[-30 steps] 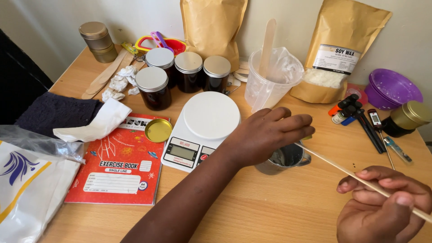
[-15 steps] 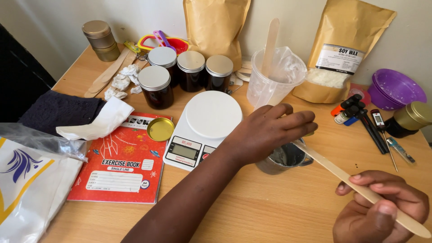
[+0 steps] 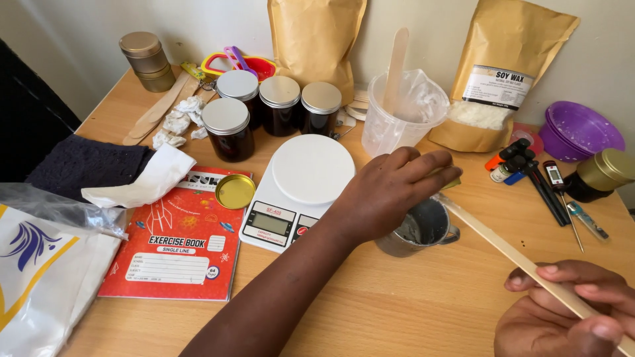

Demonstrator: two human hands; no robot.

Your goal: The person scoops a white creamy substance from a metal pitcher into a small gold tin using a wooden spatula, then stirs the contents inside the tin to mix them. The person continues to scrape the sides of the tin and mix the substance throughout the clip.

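Left hand: left hand [image 3: 390,195] reaches across mid-frame, arm entering from the bottom centre. Fingers curled over the rim of the metal cup [image 3: 418,228], fingertips pinched toward the upper end of the wooden stick [image 3: 522,261]. Whether it actually grips the stick tip, cannot tell; the fingers hide the contact.

Right hand: right hand [image 3: 569,314] at lower right corner, partly cut off by the frame edge. Fingers closed round the lower end of the wooden stick, thumb on top.

Wooden stick: long, flat, pale. Runs on a slant from the cup rim at centre right down to the lower right corner.

Metal cup: small, grey, with a side handle, standing on the wooden table [image 3: 410,311] just right of centre, half under the left hand. Inside looks smeared with pale residue.

Kitchen scale: white kitchen scale [image 3: 301,188] with round platform, just left of the cup, its pan bare.

Jars: four dark glass jars [image 3: 278,109] with silver lids, upper centre, behind the scale.

Plastic beaker: clear plastic beaker [image 3: 400,112] upper centre right, a second flat stick standing in it.

Pouches: two brown paper pouches [image 3: 512,73] against the wall, top of frame.

Left side: red exercise book [image 3: 178,244] with a gold lid [image 3: 235,191] resting on its corner; dark cloth [image 3: 83,165] and white bag [image 3: 46,277] at far left.

Right side: purple bowls [image 3: 582,129], gold-lidded tin [image 3: 605,173], probe thermometer and pens [image 3: 549,188] at right edge.
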